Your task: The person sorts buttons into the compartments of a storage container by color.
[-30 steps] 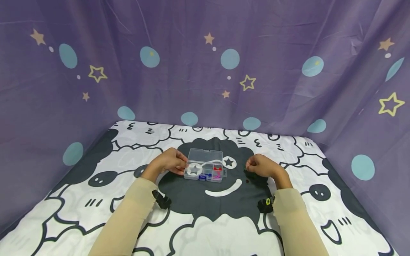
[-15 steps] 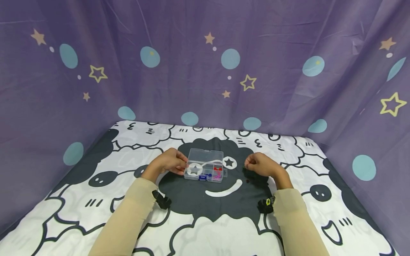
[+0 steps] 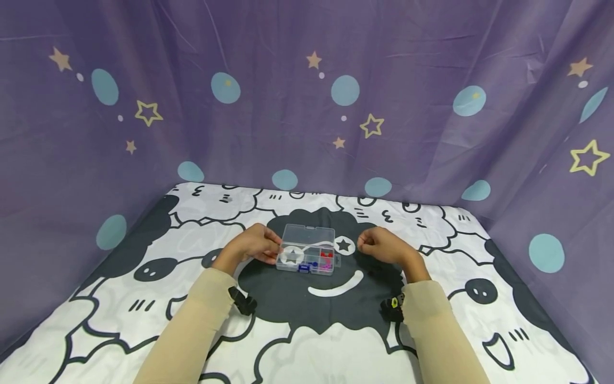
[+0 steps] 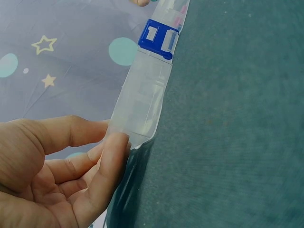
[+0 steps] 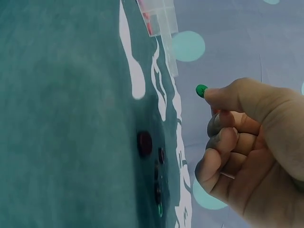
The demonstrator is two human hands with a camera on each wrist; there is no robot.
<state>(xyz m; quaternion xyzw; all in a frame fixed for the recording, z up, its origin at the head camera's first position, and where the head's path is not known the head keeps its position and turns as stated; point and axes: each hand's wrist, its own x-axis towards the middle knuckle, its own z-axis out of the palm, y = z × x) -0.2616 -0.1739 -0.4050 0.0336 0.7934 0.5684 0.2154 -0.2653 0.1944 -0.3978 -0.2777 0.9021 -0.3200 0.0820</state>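
Note:
A clear plastic compartment box (image 3: 308, 234) lies on the dark part of the cloth with its lid swung back. My left hand (image 3: 256, 244) pinches its left end between thumb and fingers, as the left wrist view also shows around the box (image 4: 137, 99). Red pieces (image 3: 326, 255), pink pieces (image 3: 326, 266) and blue pieces (image 3: 313, 264) sit in separate compartments; a blue latch (image 4: 159, 39) is on the front. Right of the box, my right hand (image 3: 384, 246) is raised above the cloth. Between its thumb and fingertip it holds a small round green button (image 5: 201, 90).
Several dark red button-like pieces (image 5: 144, 144) lie on the cloth below my right hand, with a green-edged one (image 5: 160, 210) among them. A sheep-print cloth (image 3: 316, 357) covers the table. Behind it hangs a purple curtain (image 3: 288, 138).
My right hand has risen off the cloth and shifted left toward the box, pinching the green button. My left hand has kept its grip on the box's left end.

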